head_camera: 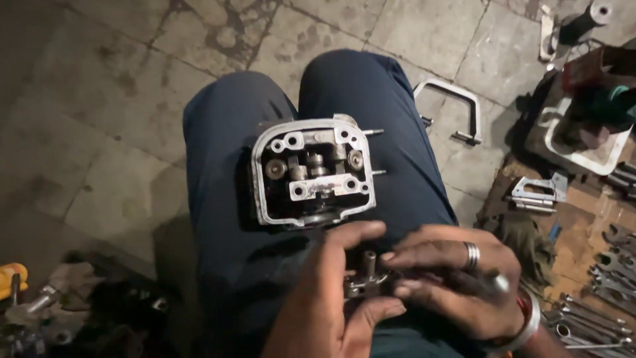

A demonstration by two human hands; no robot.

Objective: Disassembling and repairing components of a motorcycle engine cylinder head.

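Over a cracked concrete floor (119, 99) by scattered wrenches (596, 318), both hands (397, 292) clasping a small metal part (364, 278).

Navy trousers (344, 93), silver ring (471, 254), bangle (527, 325)

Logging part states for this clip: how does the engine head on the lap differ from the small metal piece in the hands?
The engine head is far larger and rests unheld on the lap; the small metal part is gripped by the left hand and right hand. The head is an open casing showing inner components; the small part is compact with an upright tube. Both are bare, grimy metal.
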